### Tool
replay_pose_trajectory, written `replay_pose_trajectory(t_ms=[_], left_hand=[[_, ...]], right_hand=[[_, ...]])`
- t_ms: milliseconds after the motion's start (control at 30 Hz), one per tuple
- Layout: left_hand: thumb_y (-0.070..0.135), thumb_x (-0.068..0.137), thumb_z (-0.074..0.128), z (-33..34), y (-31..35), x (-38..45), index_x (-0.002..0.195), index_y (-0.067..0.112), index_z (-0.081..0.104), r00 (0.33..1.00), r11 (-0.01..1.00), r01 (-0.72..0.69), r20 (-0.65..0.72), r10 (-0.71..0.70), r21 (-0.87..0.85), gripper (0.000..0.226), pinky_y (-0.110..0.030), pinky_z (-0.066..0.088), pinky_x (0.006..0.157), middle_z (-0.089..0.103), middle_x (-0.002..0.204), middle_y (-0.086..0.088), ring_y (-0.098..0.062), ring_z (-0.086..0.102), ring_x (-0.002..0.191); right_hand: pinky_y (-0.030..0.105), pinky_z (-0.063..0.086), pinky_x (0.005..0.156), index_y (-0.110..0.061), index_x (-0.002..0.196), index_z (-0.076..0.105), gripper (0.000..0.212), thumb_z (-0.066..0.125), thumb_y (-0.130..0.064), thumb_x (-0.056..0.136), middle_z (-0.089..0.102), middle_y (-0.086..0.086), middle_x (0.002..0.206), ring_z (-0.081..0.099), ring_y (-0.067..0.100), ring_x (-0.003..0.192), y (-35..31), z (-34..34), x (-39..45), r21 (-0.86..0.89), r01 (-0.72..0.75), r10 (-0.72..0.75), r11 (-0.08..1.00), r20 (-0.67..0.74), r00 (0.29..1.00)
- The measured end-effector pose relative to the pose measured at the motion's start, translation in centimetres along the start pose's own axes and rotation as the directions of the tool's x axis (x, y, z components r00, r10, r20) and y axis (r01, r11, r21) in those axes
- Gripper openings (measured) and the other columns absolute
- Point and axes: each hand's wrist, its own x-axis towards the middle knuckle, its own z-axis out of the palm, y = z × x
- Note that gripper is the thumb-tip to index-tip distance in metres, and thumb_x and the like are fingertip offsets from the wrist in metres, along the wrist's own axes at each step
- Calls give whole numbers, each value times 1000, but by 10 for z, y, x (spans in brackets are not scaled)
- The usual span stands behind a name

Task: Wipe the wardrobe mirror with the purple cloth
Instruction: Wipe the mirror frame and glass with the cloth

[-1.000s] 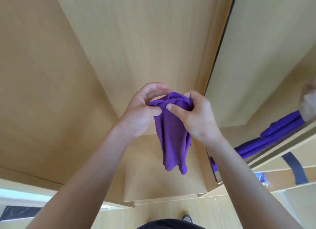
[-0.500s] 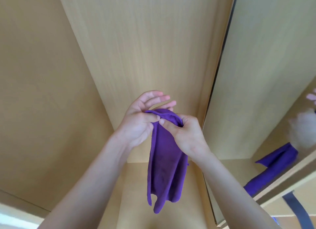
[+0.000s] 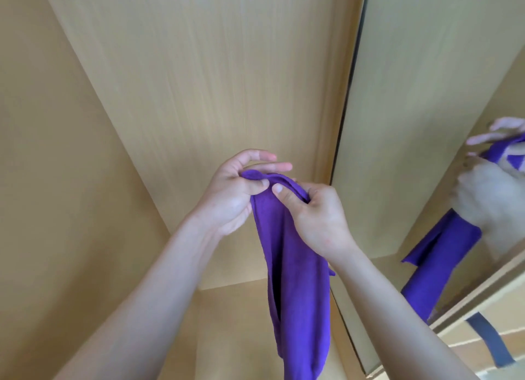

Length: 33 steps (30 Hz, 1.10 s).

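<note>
— What is the purple cloth like?
— Soft, matt fabric with a fine nap, draping in limp folds.
— And the wardrobe panels?
— Pale wood-look board, smooth, satin, with faint straight grain.
— At three o'clock?
— The mirror: glossy glass, reflecting cloth and panels, slightly hazy towards its lower edge.

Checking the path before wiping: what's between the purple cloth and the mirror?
Nothing: in the head view, only bare wardrobe back panel separates purple cloth from mirror.

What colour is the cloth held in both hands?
Solid purple cloth, no pattern; the head view shows it.
</note>
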Motion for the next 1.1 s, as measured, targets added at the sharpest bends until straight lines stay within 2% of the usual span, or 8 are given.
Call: replay_pose_trajectory(t_ms=[133, 300, 433, 567, 733, 967, 1033, 1100], left_hand=[[-25, 92, 38, -8, -3, 16, 109, 6, 59, 993, 998, 25, 118, -31, 50, 41, -42, 60, 83, 71, 117, -22, -36, 70, 103], [-32, 86, 40, 4, -7, 41, 105, 5, 58, 975, 986, 29, 214, -64, 161, 46, -30, 57, 63, 73, 111, -21, -28, 74, 82], [-16, 80, 63, 23, -5, 71, 108, 11, 61, 961, 957, -31, 272, -51, 288, 39, -34, 57, 68, 75, 107, -14, -27, 71, 87], [4, 56, 76, 41, 3, 109, 127, 18, 56, 944, 988, 63, 312, -104, 139, 75, -36, 55, 86, 62, 122, -12, -26, 62, 112], [20, 37, 85, 85, 0, 149, 148, 35, 34, 940, 945, 10, 319, -120, 326, 123, -40, 46, 107, 39, 142, -12, -24, 45, 132], [59, 34, 95, 107, -15, 159, 154, 43, 11, 981, 798, -173, 174, 87, 577, 147, -37, 43, 110, 29, 150, 0, -11, 38, 135], [55, 39, 97, 112, -17, 157, 156, 42, 4, 975, 810, -210, 180, 131, 547, 150, -33, 45, 108, 18, 160, 1, -6, 34, 138], [41, 50, 98, 114, -17, 157, 157, 37, -4, 973, 829, -203, 204, 111, 521, 148, -13, 48, 94, 24, 157, 3, 10, 39, 126]], right_hand=[[18, 26, 44, -14, 54, 45, 50, 71, -32, 93, 32, -13, 48, 29, 10, 47, -2, -5, 1, -115, -3, -4, 993, -58, 998], [23, 27, 47, 0, 64, 49, 47, 73, -32, 90, 33, -5, 56, 30, 13, 53, -3, -32, 1, -244, -57, 19, 968, -158, 987], [21, 26, 47, 4, 71, 56, 38, 71, -25, 92, 34, -6, 57, 30, 10, 53, -8, -61, -7, -283, -47, -11, 958, -199, 980], [26, 27, 48, 4, 69, 48, 43, 69, -25, 93, 33, -4, 57, 30, 12, 53, -17, -80, -20, -274, -51, -32, 960, -290, 956], [26, 29, 48, -4, 64, 40, 46, 66, -24, 95, 33, -7, 54, 30, 14, 53, -23, -89, -28, -296, -46, -77, 954, -392, 917], [18, 30, 45, -7, 68, 48, 33, 59, -19, 97, 42, -5, 53, 38, 15, 53, -24, -90, -38, -471, -38, -223, 881, -486, 845], [16, 30, 46, -14, 64, 42, 37, 59, -19, 97, 40, -7, 52, 40, 13, 54, -23, -91, -38, -488, -56, -226, 871, -500, 836], [15, 30, 47, -16, 63, 40, 39, 60, -18, 96, 39, -8, 52, 40, 11, 54, -23, -92, -39, -496, -60, -231, 866, -504, 833]])
